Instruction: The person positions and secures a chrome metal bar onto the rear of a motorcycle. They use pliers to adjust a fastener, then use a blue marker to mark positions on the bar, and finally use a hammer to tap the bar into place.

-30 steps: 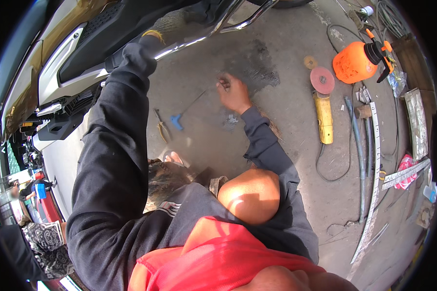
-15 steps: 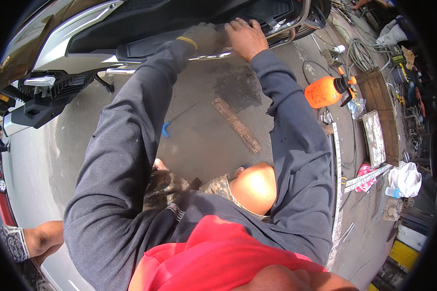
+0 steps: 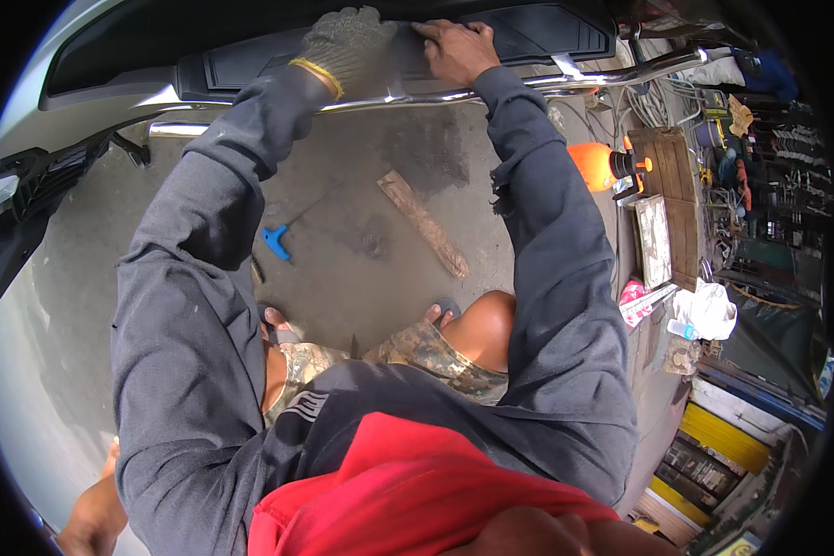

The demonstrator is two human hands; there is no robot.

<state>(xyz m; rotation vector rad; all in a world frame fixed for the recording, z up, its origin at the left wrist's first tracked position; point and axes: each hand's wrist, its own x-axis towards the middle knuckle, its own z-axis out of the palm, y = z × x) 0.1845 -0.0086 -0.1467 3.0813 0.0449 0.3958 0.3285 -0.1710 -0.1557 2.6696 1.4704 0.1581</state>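
A motor scooter's long black footboard (image 3: 519,35) runs across the top, with a chrome side bar (image 3: 435,97) along its near edge. My left hand (image 3: 350,46), in a grey knit glove with a yellow cuff, rests against the footboard; its fingers are partly blurred and their grip is unclear. To its right, my bare right hand (image 3: 459,51) touches the footboard, fingers bent but apart, the index finger reaching left. I see nothing held in it. Below, on the concrete, lie a blue T-handled hex key (image 3: 276,243) and a weathered wooden stick (image 3: 423,224).
An orange pump sprayer (image 3: 595,168) stands right of my right sleeve, beside wooden boards (image 3: 669,195) and a white plastic bag (image 3: 709,311). Tools and coiled cable crowd the right side. Another person's arm or leg (image 3: 97,514) shows at lower left.
My view has shifted along the scooter, showing more of the chrome bar. My hands have moved slightly apart on the footboard. The blue hex key, mostly covered before, is now plainly visible.
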